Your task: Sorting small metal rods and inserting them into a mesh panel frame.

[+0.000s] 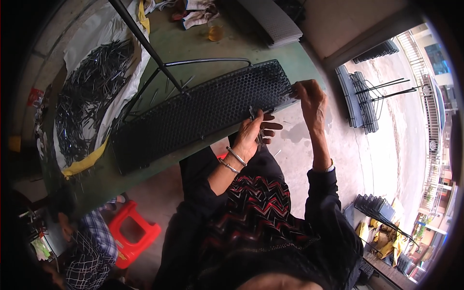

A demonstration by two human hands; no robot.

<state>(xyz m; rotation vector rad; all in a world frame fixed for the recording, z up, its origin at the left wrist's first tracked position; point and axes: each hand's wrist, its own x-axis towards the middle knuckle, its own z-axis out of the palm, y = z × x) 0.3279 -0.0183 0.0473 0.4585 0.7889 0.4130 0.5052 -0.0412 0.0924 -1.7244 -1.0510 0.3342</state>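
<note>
A long black mesh panel (208, 108) with small round holes lies slantwise on the green table, its near edge toward my lap. Black rods (159, 60) rise from its far side. My left hand (248, 137) is at the panel's near edge, fingers partly curled, with a few thin dark strips (260, 140) held between thumb and fingers. At the panel's right end my right hand (311, 99) has its fingertips pinched together against the corner. Whatever is in that pinch is too small to make out.
A white sack (79, 63) full of thin dark strips (92, 92) lies open at the left. Farther back are a cup of amber liquid (215, 33) and stacked panels (275, 24). A red stool (133, 232) and another person's plaid sleeve (99, 232) are lower left. More panels (357, 99) stand right.
</note>
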